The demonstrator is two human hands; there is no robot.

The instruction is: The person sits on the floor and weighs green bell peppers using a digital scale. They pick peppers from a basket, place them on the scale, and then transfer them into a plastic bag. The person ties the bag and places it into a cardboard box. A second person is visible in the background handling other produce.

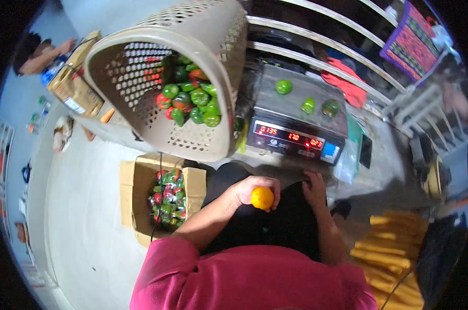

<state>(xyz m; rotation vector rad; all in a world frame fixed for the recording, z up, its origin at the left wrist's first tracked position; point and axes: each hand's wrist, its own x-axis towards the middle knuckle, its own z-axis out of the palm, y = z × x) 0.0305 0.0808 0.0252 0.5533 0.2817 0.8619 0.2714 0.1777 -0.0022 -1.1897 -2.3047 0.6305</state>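
My left hand (253, 190) is closed around a round orange-yellow fruit or pepper (262, 198), held above my lap. Without anything in it, my right hand (315, 188) rests on my right knee with the fingers apart. In front of my knees stands a digital scale (296, 133) with lit red digits. On its metal pan lie a round green pepper (283, 87), a smaller light-green pepper (308, 105) and a dark green pepper (330, 108). A tilted beige plastic basket (160, 35) faces me, with several green and red peppers (195, 99) inside.
An open cardboard box (127, 193) holding bagged red and green peppers (168, 199) stands on the floor at my left. Right of the scale are a clear plastic bag (348, 166) and a dark phone (366, 151). Behind it run metal rails (315, 33). Another person (36, 58) is far left.
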